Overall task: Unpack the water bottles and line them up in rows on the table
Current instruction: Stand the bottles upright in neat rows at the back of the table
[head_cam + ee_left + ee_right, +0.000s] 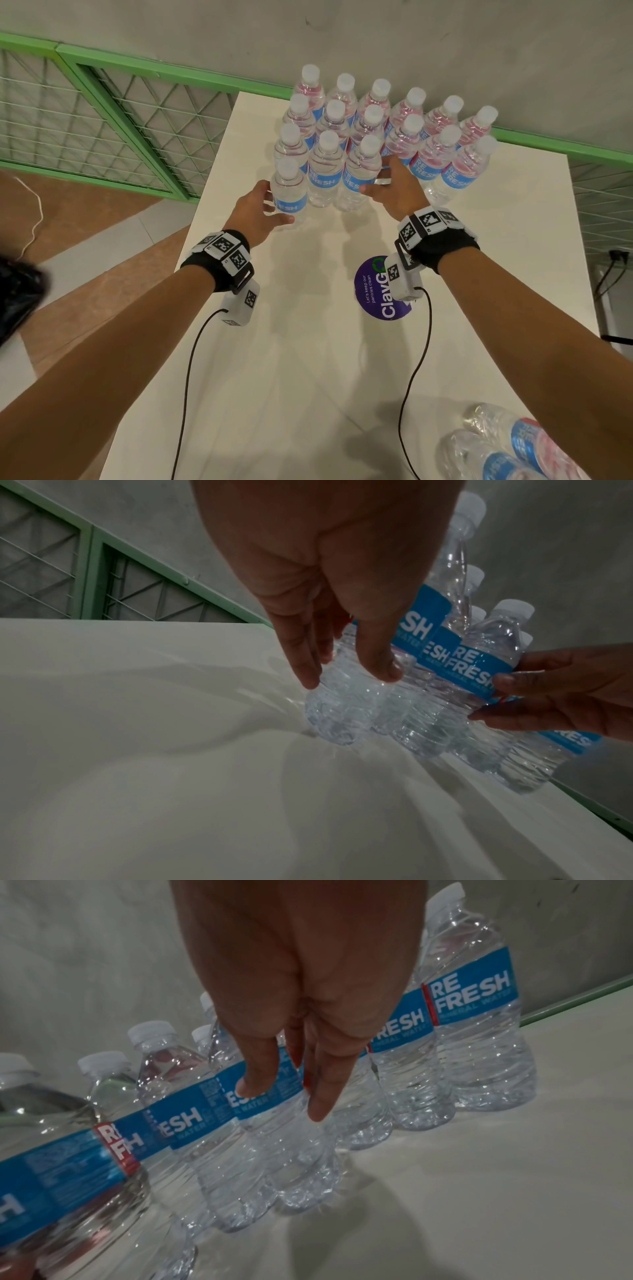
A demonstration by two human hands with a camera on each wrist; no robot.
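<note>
- Across the whole view I have the white surface (308,377), its far edge against a grey wall, green mesh panels (85,113) off to my left.
- At the far end stands the block of upright water bottles (373,133), white caps, blue labels, packed in rows and touching one another.
- Down at the near right corner, wrapped bottles (507,445) lie on their sides, clear film around them.
- Between my forearms sits a purple round sticker (373,291) on the surface, partly under the right wrist unit.
- My left hand (255,214) is at the front-left bottle (288,197), which stands upright on the surface just ahead of the block's left column; from the left wrist view the thumb and fingers (301,653) lie nearly straight along its sides, loose, not clamped.
- My right hand (394,192) reaches into the front row's middle; its fingers (322,1093) are extended and close together, tips against the label of one front bottle (284,1123), gripping nothing that I can see.
- Black cables (186,377) trail from both wrist units back toward me.
</note>
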